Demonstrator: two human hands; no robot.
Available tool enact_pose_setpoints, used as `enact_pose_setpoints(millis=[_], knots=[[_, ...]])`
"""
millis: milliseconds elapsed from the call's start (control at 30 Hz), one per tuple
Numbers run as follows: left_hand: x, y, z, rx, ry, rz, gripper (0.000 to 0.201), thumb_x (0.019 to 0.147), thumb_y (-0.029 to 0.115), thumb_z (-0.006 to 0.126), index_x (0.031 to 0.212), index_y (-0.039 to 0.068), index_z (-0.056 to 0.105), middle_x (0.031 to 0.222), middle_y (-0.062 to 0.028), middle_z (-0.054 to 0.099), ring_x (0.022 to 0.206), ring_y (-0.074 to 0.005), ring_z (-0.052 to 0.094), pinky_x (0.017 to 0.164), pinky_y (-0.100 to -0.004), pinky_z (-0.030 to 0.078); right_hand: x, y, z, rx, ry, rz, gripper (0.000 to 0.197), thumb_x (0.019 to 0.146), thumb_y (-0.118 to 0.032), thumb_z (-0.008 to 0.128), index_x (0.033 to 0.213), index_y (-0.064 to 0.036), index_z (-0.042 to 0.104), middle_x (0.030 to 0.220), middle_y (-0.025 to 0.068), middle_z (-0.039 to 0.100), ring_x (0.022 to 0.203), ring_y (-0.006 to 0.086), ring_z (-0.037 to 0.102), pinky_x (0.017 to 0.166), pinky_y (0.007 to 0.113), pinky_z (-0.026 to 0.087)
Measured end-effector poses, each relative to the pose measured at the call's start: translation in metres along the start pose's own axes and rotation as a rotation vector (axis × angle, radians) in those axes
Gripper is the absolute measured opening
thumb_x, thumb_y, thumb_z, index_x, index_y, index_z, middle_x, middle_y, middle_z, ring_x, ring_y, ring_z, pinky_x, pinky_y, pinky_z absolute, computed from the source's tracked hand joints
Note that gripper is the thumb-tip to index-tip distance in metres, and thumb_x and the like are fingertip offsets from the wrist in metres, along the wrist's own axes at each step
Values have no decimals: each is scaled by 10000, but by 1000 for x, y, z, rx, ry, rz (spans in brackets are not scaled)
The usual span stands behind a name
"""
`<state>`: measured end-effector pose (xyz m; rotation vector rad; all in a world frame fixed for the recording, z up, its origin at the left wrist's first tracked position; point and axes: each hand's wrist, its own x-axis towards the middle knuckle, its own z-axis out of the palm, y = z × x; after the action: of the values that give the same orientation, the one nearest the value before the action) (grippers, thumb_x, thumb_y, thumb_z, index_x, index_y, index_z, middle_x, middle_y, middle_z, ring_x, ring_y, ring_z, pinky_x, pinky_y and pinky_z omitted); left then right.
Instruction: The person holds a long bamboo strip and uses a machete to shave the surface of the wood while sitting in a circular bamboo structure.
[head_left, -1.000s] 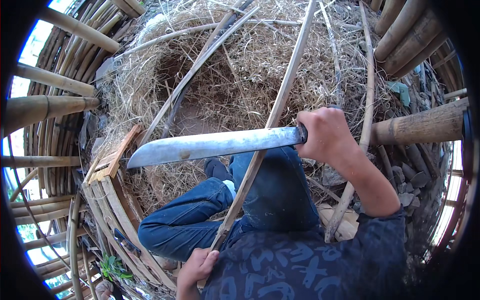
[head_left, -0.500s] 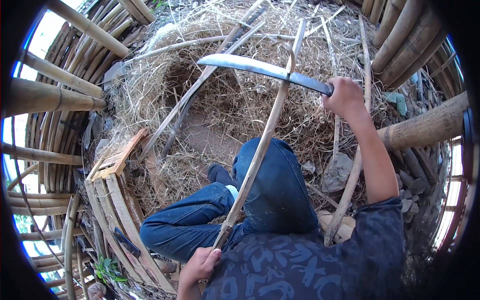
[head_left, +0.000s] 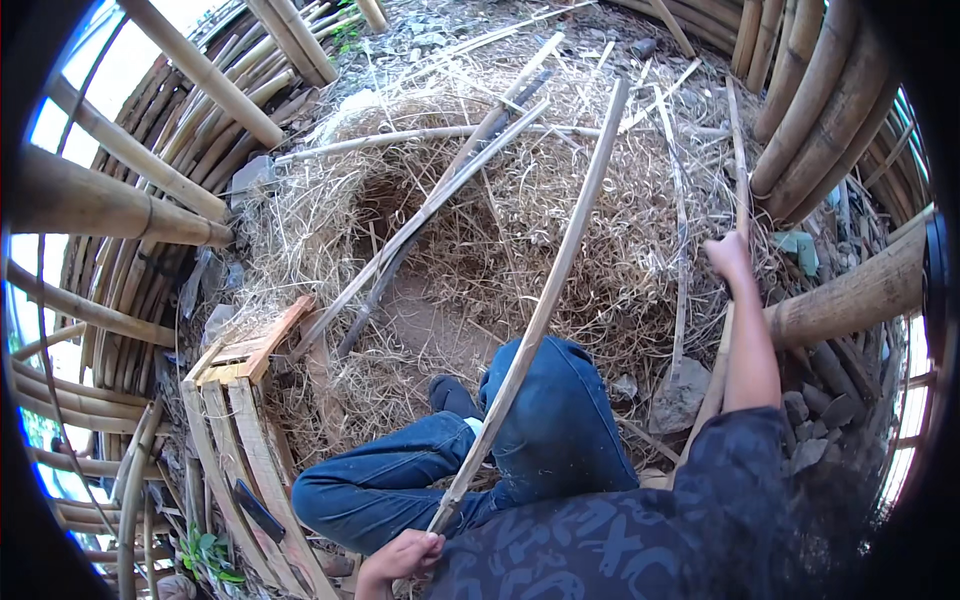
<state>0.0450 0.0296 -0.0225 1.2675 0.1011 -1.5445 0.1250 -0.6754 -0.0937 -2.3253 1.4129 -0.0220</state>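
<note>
In the head view, the long, straight, pale strip of split bamboo or wood (head_left: 560,270) slants from the person's lap up over the yellowish straw heap (head_left: 590,225), passing in front of the bent knee in blue jeans (head_left: 565,410). The left hand (head_left: 405,553) is closed around the strip's near end, against the dark patterned shirt (head_left: 590,550).

The right hand (head_left: 729,255) is well to the right of the strip, arm stretched out and fingers curled; what they hold, if anything, I cannot tell. It is just beside a slender tan pole (head_left: 739,160); whether they touch is unclear. Between this hand and the strip, a thin pale upright stick (head_left: 681,240) lies against the straw, with a rough grey stone (head_left: 681,396) at its near end.

To the left of the strip, a pale split stick (head_left: 415,232) crosses the heap at a slant, a darker grey stick (head_left: 372,300) beside it. Farther left stands a slatted box of raw wood (head_left: 245,415), a flat dark object (head_left: 258,511) on its side. To the far right of the strip, a thick tan bamboo pole (head_left: 850,290) reaches inward.
</note>
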Motion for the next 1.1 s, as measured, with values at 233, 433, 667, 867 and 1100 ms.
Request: enact_pose_setpoints(millis=[233,433,667,867,1100], knots=[[1,45,-3,-38,16,-107,397,1011,470,379,896,96,447,658,58,328,550,-56,287,486,-222,260,-141,6,85,762,-82,-8,200,789,-137,664,655,-9,590,527,28,551,421,120,526,411,288,397],[9,56,14,192,327,133,329,1016,338,441,819,81,498,651,46,418,549,-42,368,487,-207,299,-189,-40,80,1022,-37,-82,232,800,-104,648,612,-16,543,499,-21,481,457,58,446,449,263,336],[12,34,34,519,512,280,332,1019,276,431,786,55,516,650,54,432,589,-40,399,526,-224,325,-222,-76,-7,706,-77,-573,122,738,-145,660,714,-30,627,502,43,519,480,151,571,477,295,411],[13,18,44,661,627,130,268,989,327,497,1033,74,573,770,-20,580,631,-125,537,543,-278,401,-248,-96,-41,196,-89,-950,252,595,-237,737,692,-65,580,620,115,611,629,312,649,589,408,502],[16,24,61,1096,957,258,420,962,425,476,800,38,501,639,-155,505,568,-335,513,532,-407,382,-261,-100,-42,91,-109,-993,265,615,-256,751,702,-63,592,631,121,621,627,302,656,589,400,517]])
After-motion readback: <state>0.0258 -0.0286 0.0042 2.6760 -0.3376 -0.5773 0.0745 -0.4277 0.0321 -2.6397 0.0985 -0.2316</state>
